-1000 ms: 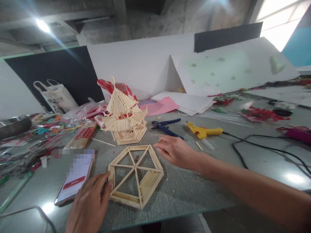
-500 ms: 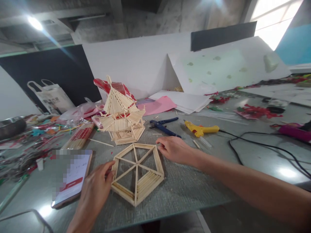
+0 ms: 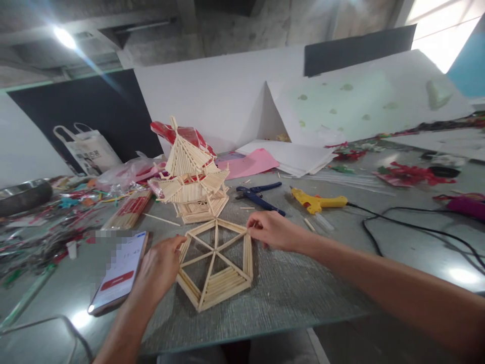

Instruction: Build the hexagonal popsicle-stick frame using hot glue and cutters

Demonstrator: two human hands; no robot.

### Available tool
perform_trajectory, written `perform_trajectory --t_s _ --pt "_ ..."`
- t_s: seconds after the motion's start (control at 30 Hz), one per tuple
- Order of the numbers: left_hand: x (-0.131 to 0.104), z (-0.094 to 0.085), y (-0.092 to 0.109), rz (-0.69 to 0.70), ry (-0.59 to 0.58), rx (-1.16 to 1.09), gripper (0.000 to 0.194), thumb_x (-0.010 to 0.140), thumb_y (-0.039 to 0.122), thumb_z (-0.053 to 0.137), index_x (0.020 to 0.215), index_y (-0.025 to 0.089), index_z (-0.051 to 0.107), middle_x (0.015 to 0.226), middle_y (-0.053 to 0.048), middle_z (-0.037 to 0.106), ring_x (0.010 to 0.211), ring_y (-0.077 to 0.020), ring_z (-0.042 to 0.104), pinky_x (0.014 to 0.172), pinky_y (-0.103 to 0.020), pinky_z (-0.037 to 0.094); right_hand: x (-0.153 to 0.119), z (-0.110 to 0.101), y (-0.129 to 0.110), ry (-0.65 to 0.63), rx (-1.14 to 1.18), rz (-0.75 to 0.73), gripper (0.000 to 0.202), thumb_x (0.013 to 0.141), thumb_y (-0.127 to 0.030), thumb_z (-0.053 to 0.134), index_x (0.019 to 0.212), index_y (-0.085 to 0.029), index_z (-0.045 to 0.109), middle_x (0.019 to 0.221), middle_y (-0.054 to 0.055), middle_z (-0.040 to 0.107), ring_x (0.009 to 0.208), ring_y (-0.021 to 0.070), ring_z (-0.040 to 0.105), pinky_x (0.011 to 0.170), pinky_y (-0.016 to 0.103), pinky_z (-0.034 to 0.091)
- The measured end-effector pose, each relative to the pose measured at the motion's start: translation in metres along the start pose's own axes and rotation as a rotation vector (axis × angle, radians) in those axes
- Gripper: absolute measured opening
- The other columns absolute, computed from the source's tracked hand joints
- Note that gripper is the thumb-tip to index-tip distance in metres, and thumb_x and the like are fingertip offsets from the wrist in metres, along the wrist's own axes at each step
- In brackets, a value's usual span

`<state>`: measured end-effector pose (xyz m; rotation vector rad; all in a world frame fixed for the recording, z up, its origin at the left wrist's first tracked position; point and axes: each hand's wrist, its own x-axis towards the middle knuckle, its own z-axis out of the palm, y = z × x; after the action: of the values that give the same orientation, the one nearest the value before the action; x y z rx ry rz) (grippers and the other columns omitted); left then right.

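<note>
A flat hexagonal frame [image 3: 224, 284] of thin wooden sticks lies on the table before me, with spokes meeting at its centre and one section filled by parallel sticks. My left hand [image 3: 161, 263] grips its left edge, thumb partly hidden. At the upper right corner, the fingers of my right hand [image 3: 271, 231] are closed in a pinch on the frame. Right behind it stands a small pavilion model [image 3: 189, 159] of similar sticks, with a pointed roof and a lower tier.
Blue pliers [image 3: 261, 198] and a yellow hot glue gun [image 3: 318, 200] with a black cord lie beyond my right hand. A phone [image 3: 123, 270] is beside my left forearm. Bundled sticks [image 3: 131, 210], pink paper [image 3: 250, 164] and craft scraps [image 3: 38, 232] lie around.
The hexagonal frame has turned slightly clockwise, its near corner shifting left. Both hands have stayed at its edges, and the right fingers have come onto the corner. The view has shifted a little.
</note>
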<state>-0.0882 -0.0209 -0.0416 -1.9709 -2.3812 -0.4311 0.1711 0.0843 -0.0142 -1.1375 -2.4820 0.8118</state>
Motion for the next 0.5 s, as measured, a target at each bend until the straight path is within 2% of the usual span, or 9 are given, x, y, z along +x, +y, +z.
perform_trajectory --t_s 0.07,0.1,0.2,0.27,0.33,0.5 --pt "0.002 0.002 -0.001 0.029 0.001 0.02 0.041 0.08 0.014 0.034 0.109 0.021 0.062 0.108 -0.006 0.068 0.098 -0.0202 0.063 0.08 -0.03 0.045 0.0 -0.006 0.0 -0.004 -0.017 0.034 0.019 0.079 -0.025 0.045 0.081 -0.015 0.061 0.066 0.002 0.065 0.047 0.0096 0.054 0.049 0.02 0.034" --pt "0.002 0.003 0.0 0.047 0.009 0.029 0.041 0.08 0.014 0.033 0.108 0.02 0.062 0.107 -0.006 0.068 0.097 -0.0199 0.063 0.079 -0.029 0.046 0.001 -0.01 0.001 0.043 -0.079 0.041 0.019 0.08 -0.025 0.045 0.079 -0.016 0.062 0.068 0.002 0.065 0.051 0.0104 0.055 0.05 0.021 0.033" --pt "0.0 -0.002 0.003 0.097 0.06 0.063 0.038 0.084 0.019 0.032 0.108 0.019 0.062 0.105 -0.006 0.069 0.096 -0.0203 0.063 0.079 -0.03 0.046 0.006 -0.024 0.01 0.287 -0.359 0.047 0.02 0.081 -0.022 0.044 0.078 -0.017 0.063 0.074 0.004 0.066 0.067 0.0143 0.059 0.057 0.023 0.033" --pt "-0.002 -0.01 0.006 0.101 0.107 0.084 0.037 0.085 0.024 0.033 0.107 0.02 0.063 0.103 -0.006 0.069 0.095 -0.0217 0.063 0.081 -0.033 0.046 0.011 -0.03 0.019 0.38 -0.486 0.039 0.022 0.084 -0.022 0.042 0.083 -0.018 0.064 0.082 0.005 0.066 0.075 0.0155 0.059 0.061 0.023 0.034" --pt "-0.002 -0.021 0.01 0.1 0.203 0.087 0.036 0.085 0.029 0.035 0.105 0.021 0.064 0.102 -0.006 0.069 0.094 -0.0228 0.063 0.082 -0.034 0.047 0.016 -0.032 0.026 0.36 -0.562 0.006 0.025 0.088 -0.022 0.04 0.087 -0.017 0.064 0.089 0.006 0.066 0.08 0.0155 0.059 0.065 0.023 0.035" --pt "0.002 -0.049 0.027 0.123 0.499 -0.063 0.034 0.087 0.039 0.038 0.105 0.024 0.063 0.103 -0.003 0.068 0.094 -0.0213 0.063 0.082 -0.033 0.048 0.034 -0.028 0.027 0.175 -0.766 -0.122 0.025 0.088 -0.015 0.039 0.088 -0.012 0.064 0.091 0.012 0.064 0.085 0.0188 0.059 0.064 0.024 0.037"
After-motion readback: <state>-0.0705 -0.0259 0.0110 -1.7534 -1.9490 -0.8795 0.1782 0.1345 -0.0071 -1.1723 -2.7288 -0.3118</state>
